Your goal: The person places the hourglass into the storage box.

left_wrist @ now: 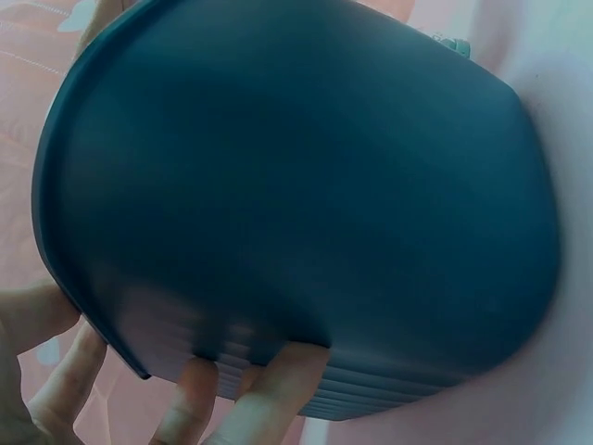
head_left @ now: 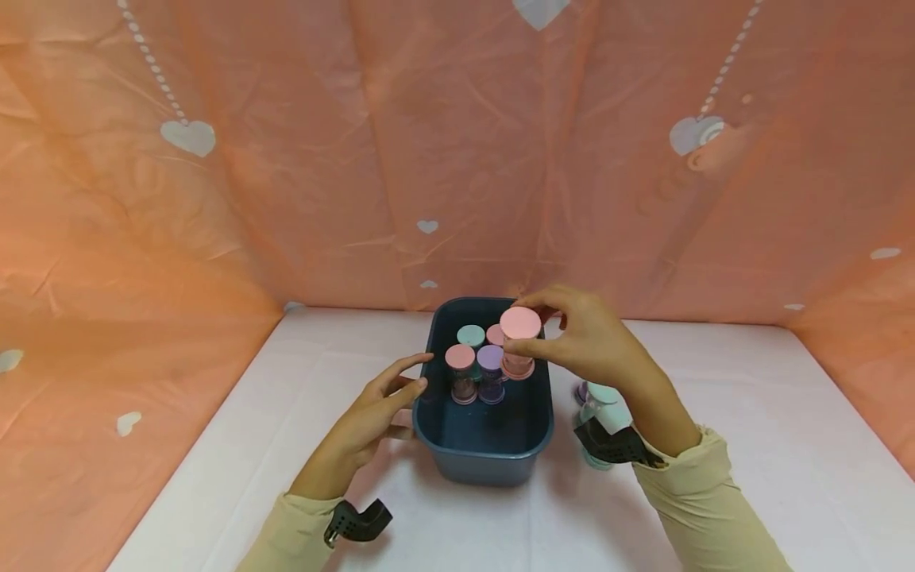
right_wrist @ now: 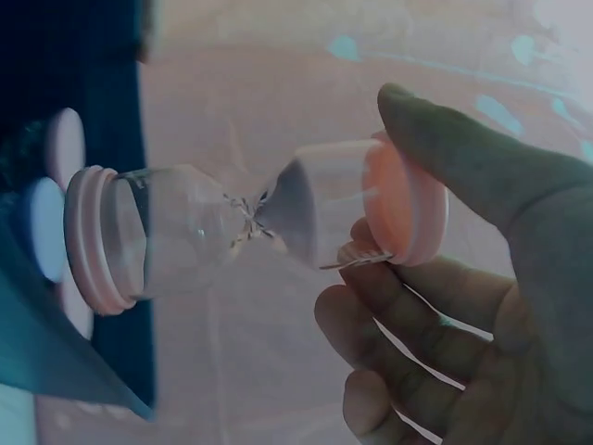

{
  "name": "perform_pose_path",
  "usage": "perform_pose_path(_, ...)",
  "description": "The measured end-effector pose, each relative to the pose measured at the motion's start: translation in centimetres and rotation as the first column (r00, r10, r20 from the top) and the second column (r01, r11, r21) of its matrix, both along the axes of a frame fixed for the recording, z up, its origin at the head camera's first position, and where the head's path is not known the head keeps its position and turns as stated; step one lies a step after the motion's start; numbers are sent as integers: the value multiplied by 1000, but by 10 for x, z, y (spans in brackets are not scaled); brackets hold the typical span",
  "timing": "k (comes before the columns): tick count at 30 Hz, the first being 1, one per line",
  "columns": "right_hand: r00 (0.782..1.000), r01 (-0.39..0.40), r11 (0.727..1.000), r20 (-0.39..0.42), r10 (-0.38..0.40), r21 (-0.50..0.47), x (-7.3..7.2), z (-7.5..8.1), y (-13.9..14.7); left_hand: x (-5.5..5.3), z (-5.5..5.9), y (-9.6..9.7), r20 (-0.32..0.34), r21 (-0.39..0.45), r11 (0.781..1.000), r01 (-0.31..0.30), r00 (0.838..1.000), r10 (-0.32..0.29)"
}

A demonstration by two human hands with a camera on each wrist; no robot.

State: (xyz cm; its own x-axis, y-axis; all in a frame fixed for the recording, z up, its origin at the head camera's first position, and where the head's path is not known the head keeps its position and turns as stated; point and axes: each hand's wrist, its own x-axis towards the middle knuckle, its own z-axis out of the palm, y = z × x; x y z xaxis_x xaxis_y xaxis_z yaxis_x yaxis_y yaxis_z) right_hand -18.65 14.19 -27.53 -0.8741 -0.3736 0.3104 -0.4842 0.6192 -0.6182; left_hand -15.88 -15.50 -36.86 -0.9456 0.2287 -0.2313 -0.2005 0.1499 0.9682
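My right hand [head_left: 582,338] pinches a pink-capped hourglass [head_left: 519,349] between thumb and fingers, holding it upright over the right side of a dark blue bin [head_left: 482,457]. In the right wrist view its clear glass [right_wrist: 190,222] shows dark sand by the narrow neck, and my fingers are at one pink cap. Inside the bin stand several more hourglasses, among them a pink-capped one [head_left: 461,372], a purple-capped one [head_left: 491,373] and a mint-capped one [head_left: 470,335]. My left hand [head_left: 372,413] is at the bin's left side, fingers loosely spread, fingertips touching its rim and ribbed outer wall.
Right of the bin, partly hidden under my right wrist, are more hourglasses, including a mint-capped one [head_left: 604,395]. The bin stands on a white-covered table [head_left: 743,445]. An orange-pink sheet with hearts [head_left: 457,159] hangs behind and at both sides.
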Motion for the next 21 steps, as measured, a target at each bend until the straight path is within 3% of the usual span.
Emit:
perform_pose_path(10, 996, -94, 982, 4, 94, 162, -10, -27, -29, -1, -3, 2, 5, 13, 1000, -9, 1000, 9)
perform_pose_path(21, 980, -191, 929, 4, 200, 316, -20, -46, -41, 0, -3, 6, 20, 3, 1000, 5, 1000, -5)
